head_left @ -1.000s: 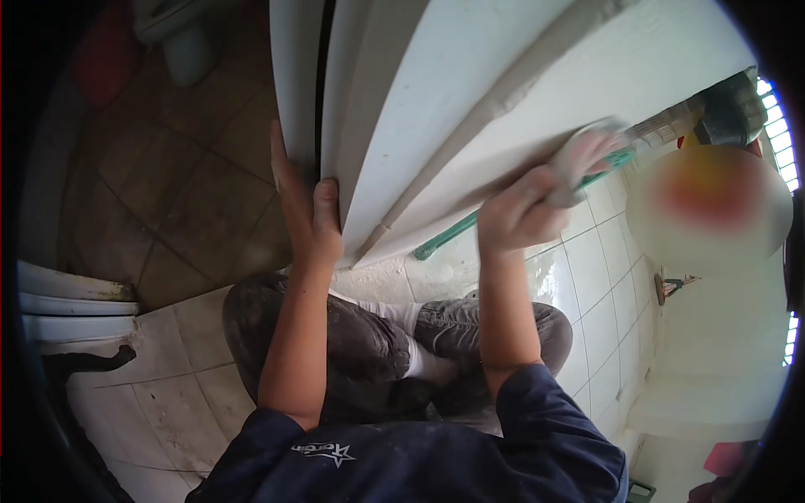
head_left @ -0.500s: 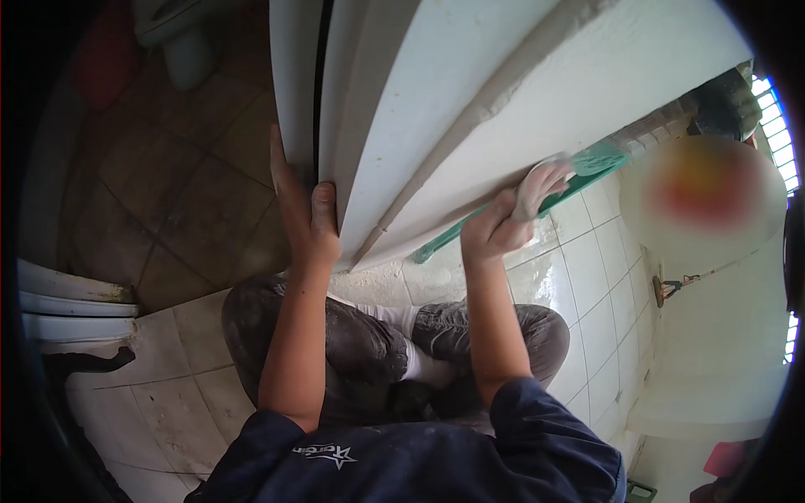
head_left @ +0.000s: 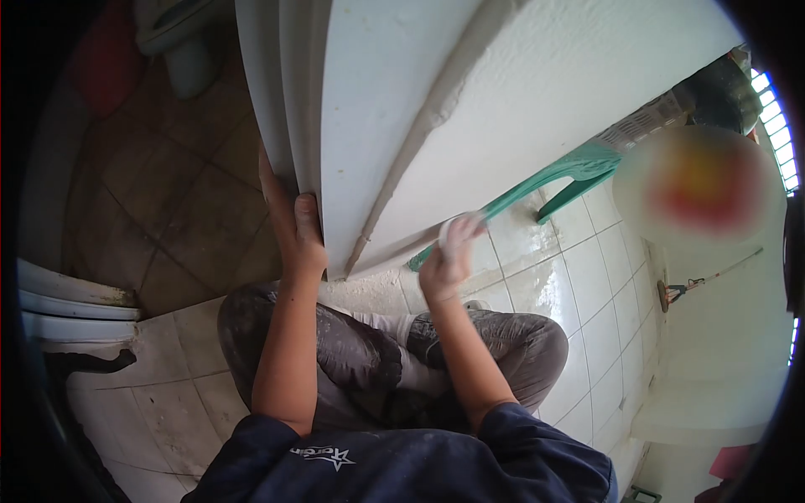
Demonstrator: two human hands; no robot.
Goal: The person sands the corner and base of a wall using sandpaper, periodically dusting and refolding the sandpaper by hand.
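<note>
Light tiles [head_left: 163, 411] cover the near floor; brown tiles [head_left: 180, 214] lie to the left, below a toilet [head_left: 189, 59]. A white frame [head_left: 289, 84] borders a pale wall [head_left: 579, 84]. Green plastic furniture [head_left: 579, 163] stands along the wall.

The person sits cross-legged, both forearms extended forward. The left hand [head_left: 295, 230] grasps the frame edge: thumb on the near face, fingers toward the far side. The right hand [head_left: 444, 270], motion-blurred, grasps a pale item [head_left: 448, 241] near the wall's lower edge; its type and wall contact cannot be determined.

The dark shirt [head_left: 470, 461] carries white, partly legible lettering and a star.
</note>
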